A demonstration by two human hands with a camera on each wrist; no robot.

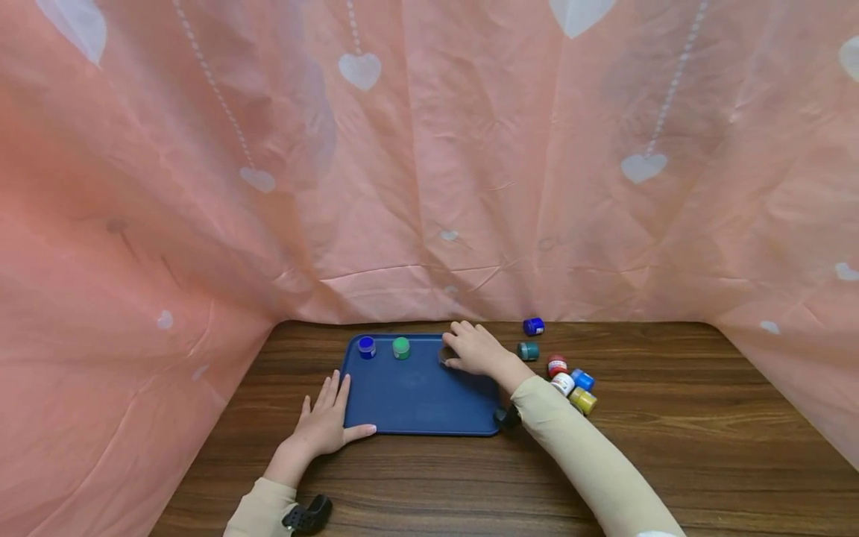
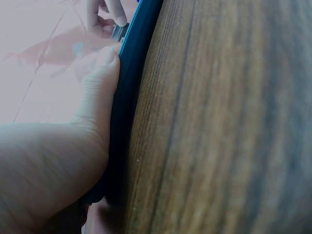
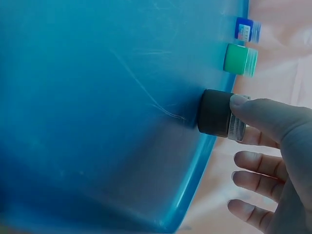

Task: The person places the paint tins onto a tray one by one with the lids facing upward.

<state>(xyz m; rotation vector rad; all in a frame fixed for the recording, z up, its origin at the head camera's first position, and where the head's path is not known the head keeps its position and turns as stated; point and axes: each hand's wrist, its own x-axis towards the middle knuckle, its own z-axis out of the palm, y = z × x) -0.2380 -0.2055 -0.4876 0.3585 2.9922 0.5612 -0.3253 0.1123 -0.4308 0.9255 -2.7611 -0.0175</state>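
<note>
Here's the right hand point(image 1: 476, 349) out over the far side of the blue tray point(image 1: 423, 399), thumb and forefinger pinching the dark jar point(image 3: 213, 112) up by its clear lid, the other fingers held apart. It's upright, near the tray's far edge; whether its base bears fully on the tray, I can't quite tell.

Down at the tray's near left corner, the left hand point(image 1: 321, 425) has its fingers straight and its thumb stretched wide along the near edge, gripping no jar.

And the count? Two are in place and free of any hand: the blue jar point(image 1: 367, 347) and the green jar point(image 1: 401, 348), upright along the far edge, left of the dark one. Off to the right on the counter point(image 1: 684, 395), six wait: dark blue jar point(image 1: 533, 326), teal jar point(image 1: 528, 351), then red jar point(image 1: 557, 365), white jar point(image 1: 562, 384), light blue jar point(image 1: 583, 380) and yellow jar point(image 1: 583, 401) bunched together. I'd call it early going, with most of the jars off the tray.
</note>
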